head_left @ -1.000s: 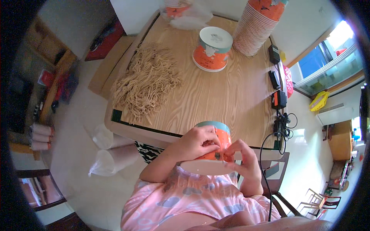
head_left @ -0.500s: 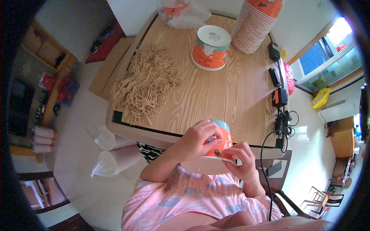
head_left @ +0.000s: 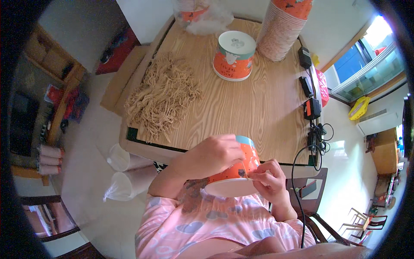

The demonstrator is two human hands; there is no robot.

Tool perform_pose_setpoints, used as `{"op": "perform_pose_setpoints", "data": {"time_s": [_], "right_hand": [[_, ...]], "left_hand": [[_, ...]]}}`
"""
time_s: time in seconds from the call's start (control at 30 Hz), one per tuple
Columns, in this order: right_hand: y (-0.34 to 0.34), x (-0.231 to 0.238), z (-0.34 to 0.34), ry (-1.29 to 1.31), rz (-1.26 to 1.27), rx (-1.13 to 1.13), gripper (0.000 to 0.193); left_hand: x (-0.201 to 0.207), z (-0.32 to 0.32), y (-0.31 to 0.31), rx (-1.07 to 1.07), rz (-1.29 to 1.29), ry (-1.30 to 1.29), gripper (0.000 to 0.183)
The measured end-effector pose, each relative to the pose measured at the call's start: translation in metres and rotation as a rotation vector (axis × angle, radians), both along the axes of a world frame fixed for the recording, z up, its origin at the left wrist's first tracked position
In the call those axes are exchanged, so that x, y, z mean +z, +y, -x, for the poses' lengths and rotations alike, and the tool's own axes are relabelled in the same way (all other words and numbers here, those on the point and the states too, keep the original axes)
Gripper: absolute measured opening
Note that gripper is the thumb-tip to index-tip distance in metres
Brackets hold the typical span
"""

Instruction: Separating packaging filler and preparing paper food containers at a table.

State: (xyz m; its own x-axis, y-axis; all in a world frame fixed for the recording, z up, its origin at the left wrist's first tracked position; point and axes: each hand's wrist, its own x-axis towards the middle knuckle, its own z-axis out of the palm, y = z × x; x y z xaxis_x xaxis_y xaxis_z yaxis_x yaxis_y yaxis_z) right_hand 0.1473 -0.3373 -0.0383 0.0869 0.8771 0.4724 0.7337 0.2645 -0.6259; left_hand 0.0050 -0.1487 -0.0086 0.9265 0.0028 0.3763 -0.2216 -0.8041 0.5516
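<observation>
The work on the orange-and-teal paper bucket is judged to be partway through: a thin cord is seen across its printed side, between the two hands, but no fastened loop or finished knot can be made out. What is left, it seems, is for the cord to be secured, though how much of this has been done behind the fingers cannot be told. A second paper bucket is stood upside down on the tabletop, with no cord visible on it; a large heap of beige cords is spread to its left, and a tall stack of nested paper buckets is set at the far right, so plenty of material is available. The bucket being worked on is held above the lap, just off the tabletop's near edge, tilted with its wide white mouth toward the body and its teal end away. The left hand is laid against its upper left side, fingers curled in near the cord's upper end; whether anything is pinched there cannot be told. On the bucket's right, the grip of the right hand is almost closed, thumb and forefinger brought together at the rim, apparently on the cord's lower end.
</observation>
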Motion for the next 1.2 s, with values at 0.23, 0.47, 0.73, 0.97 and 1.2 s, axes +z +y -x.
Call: {"op": "perform_pose_setpoints", "data": {"time_s": [0.23, 0.47, 0.73, 0.97, 1.2], "right_hand": [[0.005, 0.004, 0.005, 0.081, 0.076, -0.066, 0.033], [0.006, -0.001, 0.004, 0.051, 0.080, -0.103, 0.037], [0.006, -0.006, 0.005, 0.032, 0.064, -0.107, 0.038], [0.004, -0.006, 0.005, 0.025, 0.044, -0.130, 0.036], [0.005, -0.005, 0.006, 0.043, 0.075, -0.148, 0.033]], "left_hand": [[-0.022, -0.015, -0.019, 0.118, 0.129, -0.062, 0.013], [-0.020, -0.017, -0.023, 0.142, 0.227, -0.090, 0.014], [-0.019, -0.013, -0.021, 0.181, 0.220, -0.067, 0.013], [-0.022, -0.014, -0.018, 0.142, 0.210, -0.080, 0.014], [-0.021, -0.015, -0.019, 0.125, 0.211, -0.079, 0.013]]}}
